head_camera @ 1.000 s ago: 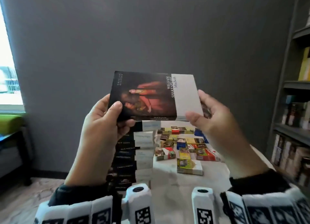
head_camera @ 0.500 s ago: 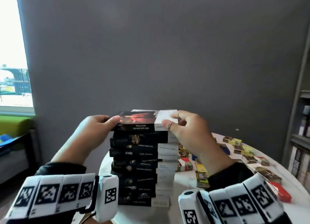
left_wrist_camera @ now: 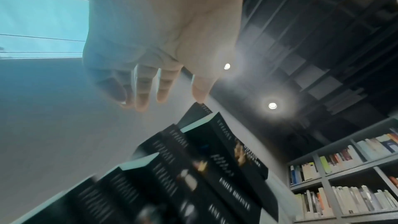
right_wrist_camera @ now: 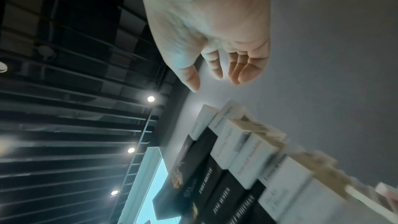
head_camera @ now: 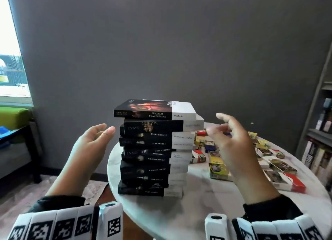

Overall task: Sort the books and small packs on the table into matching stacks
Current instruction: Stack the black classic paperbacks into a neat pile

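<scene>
A tall stack of black-and-white paperbacks (head_camera: pixel 152 153) stands on the round white table (head_camera: pixel 188 209). The Macbeth book (head_camera: pixel 154 109) lies on top, shifted a little left of the book below. My left hand (head_camera: pixel 93 141) hovers open just left of the stack, apart from it. My right hand (head_camera: pixel 228 132) hovers open to the stack's right, fingers spread, holding nothing. Several small packs (head_camera: pixel 219 166) in yellow, red and blue lie scattered on the table behind and right of that hand. The left wrist view shows the black spines (left_wrist_camera: pixel 204 168), the right wrist view the white spine ends (right_wrist_camera: pixel 241 144).
A bookshelf (head_camera: pixel 321 141) full of books stands at the right edge. A green cushioned bench (head_camera: pixel 12 117) sits by the window at the left. The table's near rim (head_camera: pixel 125 202) curves below the stack. A grey wall (head_camera: pixel 161 42) rises behind.
The Macbeth book went from held up in both hands to lying on top of the stack. Both hands have let go and drawn apart to either side.
</scene>
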Action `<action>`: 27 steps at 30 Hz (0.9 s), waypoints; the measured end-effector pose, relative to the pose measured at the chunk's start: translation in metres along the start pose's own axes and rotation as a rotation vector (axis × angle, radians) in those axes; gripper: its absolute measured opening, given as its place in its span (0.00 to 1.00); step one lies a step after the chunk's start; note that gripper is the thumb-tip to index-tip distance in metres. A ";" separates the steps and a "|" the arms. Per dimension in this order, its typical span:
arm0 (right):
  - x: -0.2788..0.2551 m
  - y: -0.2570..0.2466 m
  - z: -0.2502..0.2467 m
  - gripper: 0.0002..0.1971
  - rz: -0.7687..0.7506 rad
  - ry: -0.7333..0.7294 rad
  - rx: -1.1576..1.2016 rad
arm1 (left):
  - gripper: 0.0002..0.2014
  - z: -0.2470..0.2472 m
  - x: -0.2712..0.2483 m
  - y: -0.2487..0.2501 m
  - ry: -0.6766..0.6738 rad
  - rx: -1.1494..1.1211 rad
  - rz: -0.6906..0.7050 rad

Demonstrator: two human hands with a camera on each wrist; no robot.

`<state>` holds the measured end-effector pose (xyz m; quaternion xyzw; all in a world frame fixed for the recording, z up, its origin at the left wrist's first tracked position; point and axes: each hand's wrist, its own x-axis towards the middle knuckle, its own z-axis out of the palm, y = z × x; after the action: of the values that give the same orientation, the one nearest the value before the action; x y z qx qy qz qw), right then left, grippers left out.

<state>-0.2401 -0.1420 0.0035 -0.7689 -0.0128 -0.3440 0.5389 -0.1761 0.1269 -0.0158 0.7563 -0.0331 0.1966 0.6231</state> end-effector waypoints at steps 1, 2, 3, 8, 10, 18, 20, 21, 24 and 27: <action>-0.007 0.007 0.000 0.18 0.041 -0.003 0.043 | 0.22 0.001 -0.008 -0.009 -0.027 -0.018 -0.026; -0.015 0.015 0.001 0.17 0.090 -0.010 0.076 | 0.23 0.003 -0.015 -0.020 -0.058 -0.036 -0.051; -0.023 0.023 0.003 0.16 0.143 -0.024 0.107 | 0.25 0.006 -0.021 -0.032 -0.083 -0.041 -0.084; -0.060 0.066 0.027 0.15 0.426 -0.137 0.275 | 0.42 0.026 -0.043 -0.087 -0.207 -0.119 -0.206; -0.068 0.078 0.039 0.14 0.529 -0.172 0.323 | 0.46 0.032 -0.046 -0.099 -0.257 -0.193 -0.203; -0.075 0.115 0.071 0.20 0.646 -0.246 0.454 | 0.51 0.034 -0.014 -0.113 -0.434 -0.246 -0.164; -0.074 0.113 0.073 0.17 0.628 -0.276 0.482 | 0.53 0.036 -0.006 -0.114 -0.456 -0.235 -0.161; -0.075 0.112 0.073 0.17 0.618 -0.291 0.492 | 0.52 0.038 -0.004 -0.116 -0.464 -0.226 -0.162; -0.077 0.110 0.074 0.19 0.558 -0.304 0.480 | 0.45 0.043 -0.002 -0.120 -0.459 -0.187 -0.162; -0.080 0.112 0.074 0.25 0.514 -0.295 0.472 | 0.41 0.047 -0.005 -0.123 -0.468 -0.192 -0.173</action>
<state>-0.2191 -0.0987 -0.1455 -0.6430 0.0241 -0.0708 0.7622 -0.1324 0.1087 -0.1390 0.7187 -0.1300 -0.0419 0.6817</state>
